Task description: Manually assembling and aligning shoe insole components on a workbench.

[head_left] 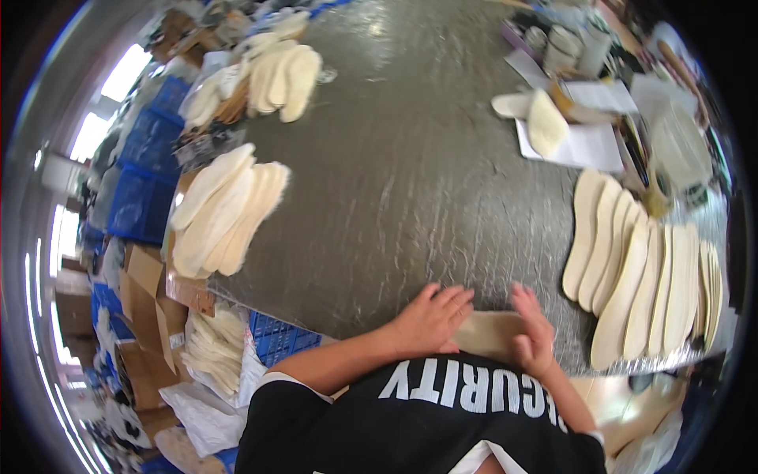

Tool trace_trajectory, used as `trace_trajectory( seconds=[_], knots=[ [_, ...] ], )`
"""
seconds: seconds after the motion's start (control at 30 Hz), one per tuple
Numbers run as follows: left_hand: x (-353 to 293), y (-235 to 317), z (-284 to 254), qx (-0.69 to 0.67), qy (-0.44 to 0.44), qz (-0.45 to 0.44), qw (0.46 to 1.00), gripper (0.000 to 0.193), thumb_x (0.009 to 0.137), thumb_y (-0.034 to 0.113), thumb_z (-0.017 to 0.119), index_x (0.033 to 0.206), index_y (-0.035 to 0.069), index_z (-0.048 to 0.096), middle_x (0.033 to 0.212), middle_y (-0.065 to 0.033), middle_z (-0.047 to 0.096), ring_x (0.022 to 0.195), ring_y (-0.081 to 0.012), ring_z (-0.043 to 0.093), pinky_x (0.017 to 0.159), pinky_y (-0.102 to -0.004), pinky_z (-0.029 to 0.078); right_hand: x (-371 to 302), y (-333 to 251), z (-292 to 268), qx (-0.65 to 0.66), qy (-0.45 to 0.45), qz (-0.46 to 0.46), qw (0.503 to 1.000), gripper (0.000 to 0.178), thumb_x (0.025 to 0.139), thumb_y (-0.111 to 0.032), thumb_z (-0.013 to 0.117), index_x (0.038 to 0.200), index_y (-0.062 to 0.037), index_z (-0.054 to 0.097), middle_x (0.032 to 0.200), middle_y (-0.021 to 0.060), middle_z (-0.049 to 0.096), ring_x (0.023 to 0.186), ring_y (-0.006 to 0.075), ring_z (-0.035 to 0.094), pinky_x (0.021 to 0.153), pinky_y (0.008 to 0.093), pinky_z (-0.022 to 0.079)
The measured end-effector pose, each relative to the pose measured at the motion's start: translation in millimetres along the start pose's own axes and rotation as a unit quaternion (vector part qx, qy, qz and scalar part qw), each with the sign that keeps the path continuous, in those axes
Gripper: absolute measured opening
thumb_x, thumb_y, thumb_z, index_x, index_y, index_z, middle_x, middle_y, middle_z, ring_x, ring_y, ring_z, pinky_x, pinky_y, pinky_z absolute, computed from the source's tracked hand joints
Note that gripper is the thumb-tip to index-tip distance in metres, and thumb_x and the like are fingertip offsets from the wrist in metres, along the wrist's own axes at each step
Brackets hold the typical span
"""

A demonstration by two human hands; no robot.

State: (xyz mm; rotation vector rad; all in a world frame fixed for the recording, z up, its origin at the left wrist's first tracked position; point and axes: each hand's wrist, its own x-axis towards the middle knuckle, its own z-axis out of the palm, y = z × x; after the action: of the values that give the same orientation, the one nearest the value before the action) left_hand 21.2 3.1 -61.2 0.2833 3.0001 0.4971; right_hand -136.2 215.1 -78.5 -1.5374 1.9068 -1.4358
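A beige insole (488,335) lies flat at the near edge of the table, close against my body. My left hand (430,322) rests over its left end, palm down with fingers stretched out. At the right end, my right hand (534,336) is turned partly on its side, fingers extended and slightly blurred, touching the insole. Neither hand is wrapped round it. Right of my hands, a fanned row of cream insoles (638,280) overlaps along the table. On the left edge lies a stack of fluffy cream insoles (229,213).
More insoles (284,79) are piled at the far left. Two insoles (545,125) lie on white paper (588,148) at the far right, near a clear plastic container (679,146) and jars. Blue crates (142,204) and an open cardboard box (146,300) stand beyond the table's left edge.
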Motion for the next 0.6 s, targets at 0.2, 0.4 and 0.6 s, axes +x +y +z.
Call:
trace_trajectory(
  seconds=[0.2,0.4,0.6],
  knots=[
    [-24.5,-8.6,-25.0,-0.211,0.114,-0.101,0.965,0.036,0.079,0.029,0.07,0.107,0.009,0.063,0.099,-0.0139,0.067,0.093,-0.0351,0.062,0.08,-0.0442,0.049,-20.9,-7.0,-17.9,0.078,0.268,0.05,0.959,0.06,0.102,-0.037,0.036,0.126,0.0157,0.051,0.132,0.0277,0.054,0.129,0.0356,0.047,0.113,0.0465,0.029],
    [-128.1,-97.9,-154.6,-0.17,0.407,-0.478,0.76,0.034,0.084,0.01,0.07,0.117,0.001,0.065,0.11,-0.0088,0.067,0.098,-0.016,0.062,0.087,-0.0289,0.049,-30.9,4.4,-49.4,0.015,0.311,0.134,0.941,0.039,0.102,-0.021,0.039,0.117,0.0086,0.061,0.12,0.0205,0.063,0.117,0.0283,0.058,0.105,0.0399,0.039],
    [-249.9,-193.5,-230.6,0.208,0.237,-0.563,0.764,0.052,0.089,0.026,0.064,0.138,0.018,0.051,0.136,-0.0112,0.053,0.118,-0.0269,0.053,0.098,-0.0368,0.043,-32.9,-0.5,-44.9,0.013,0.313,0.135,0.94,0.026,0.098,-0.008,0.045,0.109,0.0059,0.064,0.11,0.0169,0.067,0.11,0.0282,0.061,0.1,0.0391,0.043]
  ],
)
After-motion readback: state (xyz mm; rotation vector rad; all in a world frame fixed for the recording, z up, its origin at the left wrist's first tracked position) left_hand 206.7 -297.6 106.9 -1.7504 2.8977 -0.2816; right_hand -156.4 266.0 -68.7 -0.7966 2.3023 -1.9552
